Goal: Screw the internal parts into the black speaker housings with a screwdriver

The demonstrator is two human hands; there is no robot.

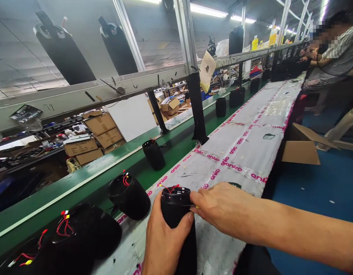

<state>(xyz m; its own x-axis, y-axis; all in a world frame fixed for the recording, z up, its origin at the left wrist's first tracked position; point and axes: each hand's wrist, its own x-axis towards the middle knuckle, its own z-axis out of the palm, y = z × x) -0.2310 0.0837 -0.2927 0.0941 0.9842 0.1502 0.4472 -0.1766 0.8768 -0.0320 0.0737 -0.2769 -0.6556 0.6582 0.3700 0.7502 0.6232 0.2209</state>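
Grasping a black cylinder (178, 217) around its side with the left hand (165, 242), red wires (175, 188) in its open top; pinching a mostly hidden yellow piece (197, 207) at its rim with the right hand (212, 204). Showing bare bench (242, 141) beyond the fingers, to its right edge; left of them, other cylinders (133, 198), several with wires in open tops, beside or on green belt (180, 151).

The tabletop (193, 173) was covered with pale sheeting (253, 133), crossed by pink-lettered tape (232, 166). Black cylinders (133, 200) with red wires (125, 180) were stood along its left edge; more cylinders (155, 156) were spaced along the green belt (176, 151).
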